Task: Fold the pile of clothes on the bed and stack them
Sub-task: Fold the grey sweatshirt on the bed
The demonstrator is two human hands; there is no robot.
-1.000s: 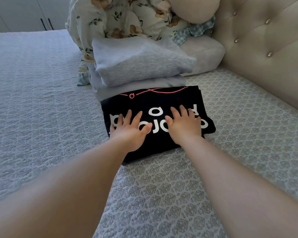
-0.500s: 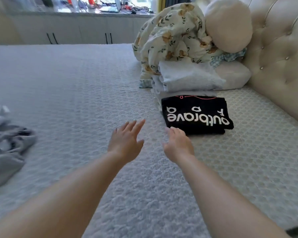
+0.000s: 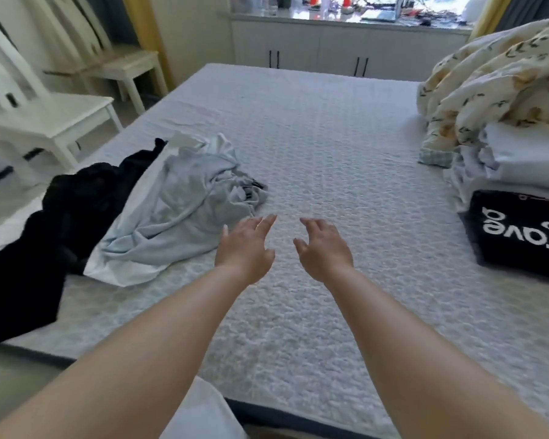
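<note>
A loose pile of unfolded clothes lies at the left of the bed (image 3: pixel 314 147): a crumpled pale blue garment (image 3: pixel 178 213) over a black garment (image 3: pixel 45 236) that hangs toward the bed's left edge. At the far right sits the folded black T-shirt (image 3: pixel 520 236) with white lettering, in front of folded pale grey clothes (image 3: pixel 520 163). My left hand (image 3: pixel 246 245) hovers over the bedspread just right of the pale blue garment, fingers extended, holding nothing. Beside it my right hand (image 3: pixel 324 248) is also free, fingers loosely spread.
A floral duvet (image 3: pixel 495 80) is bunched at the back right. White chairs (image 3: pixel 45 118) stand off the bed's left side. A white cabinet (image 3: pixel 330 49) with a cluttered top runs along the far wall. The bed's near edge is below my forearms.
Both hands lifted off the folded black T-shirt and swung left across the bed. My view turned left, so the unfolded pile came into sight and the T-shirt slid to the right edge.
</note>
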